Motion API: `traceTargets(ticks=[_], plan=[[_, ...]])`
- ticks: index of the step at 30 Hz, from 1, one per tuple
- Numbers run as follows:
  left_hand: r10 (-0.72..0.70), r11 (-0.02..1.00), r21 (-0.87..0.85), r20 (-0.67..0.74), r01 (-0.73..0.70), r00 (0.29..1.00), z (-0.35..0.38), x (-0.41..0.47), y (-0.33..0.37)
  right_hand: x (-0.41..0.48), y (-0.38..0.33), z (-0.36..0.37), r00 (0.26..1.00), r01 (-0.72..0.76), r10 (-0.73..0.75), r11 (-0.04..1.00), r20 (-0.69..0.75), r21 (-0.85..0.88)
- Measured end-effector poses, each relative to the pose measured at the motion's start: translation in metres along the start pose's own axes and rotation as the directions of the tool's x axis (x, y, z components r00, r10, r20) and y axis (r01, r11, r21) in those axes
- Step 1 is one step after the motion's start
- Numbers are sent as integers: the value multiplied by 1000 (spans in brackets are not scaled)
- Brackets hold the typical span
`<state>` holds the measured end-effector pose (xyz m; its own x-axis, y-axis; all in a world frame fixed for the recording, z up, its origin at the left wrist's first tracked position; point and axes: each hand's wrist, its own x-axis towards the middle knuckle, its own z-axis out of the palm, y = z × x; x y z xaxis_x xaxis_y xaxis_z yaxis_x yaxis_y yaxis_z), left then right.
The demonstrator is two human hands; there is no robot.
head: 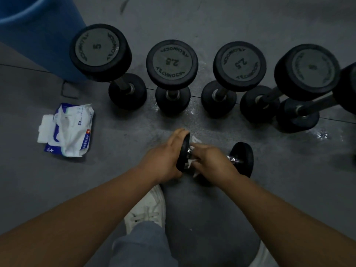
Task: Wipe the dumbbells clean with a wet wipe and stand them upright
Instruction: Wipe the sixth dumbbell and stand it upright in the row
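Wipes pack (66,130) left of upright dumbbells (172,64)

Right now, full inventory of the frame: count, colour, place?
upright dumbbells: five, black, standing in a row across the far floor
lying dumbbell: one, black ends, chrome bar, on its side near centre
wet wipe: one, white, around the bar
wipe pack: one, white and blue, open, left floor
bin: one, blue, top left
shoes: two, white, bottom
left hand: steadies the left end
right hand: presses the wipe
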<state>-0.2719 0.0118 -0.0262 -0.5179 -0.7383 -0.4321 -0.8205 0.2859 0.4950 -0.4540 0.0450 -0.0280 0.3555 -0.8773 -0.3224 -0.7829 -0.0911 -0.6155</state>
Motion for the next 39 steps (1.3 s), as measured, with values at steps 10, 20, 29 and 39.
traceTargets(ticks=[10, 20, 29, 39], plan=[[-5, 1000, -15, 12, 6, 1000, -1, 2, -1, 23, -8, -9, 940, -326, 322, 945, 114, 20], [-17, 999, -26, 18, 17, 1000, -4, -2, 4, 5, -2, -1, 968, -208, 229, 960, -103, 186], [5, 1000, -24, 12, -5, 1000, -2, -1, -1, 6, -21, -33, 912, -204, 303, 919, -276, 337], [51, 997, -54, -20, -52, 998, 3, 6, -6, -5, -35, 16, 927, -355, 359, 933, -105, 58]])
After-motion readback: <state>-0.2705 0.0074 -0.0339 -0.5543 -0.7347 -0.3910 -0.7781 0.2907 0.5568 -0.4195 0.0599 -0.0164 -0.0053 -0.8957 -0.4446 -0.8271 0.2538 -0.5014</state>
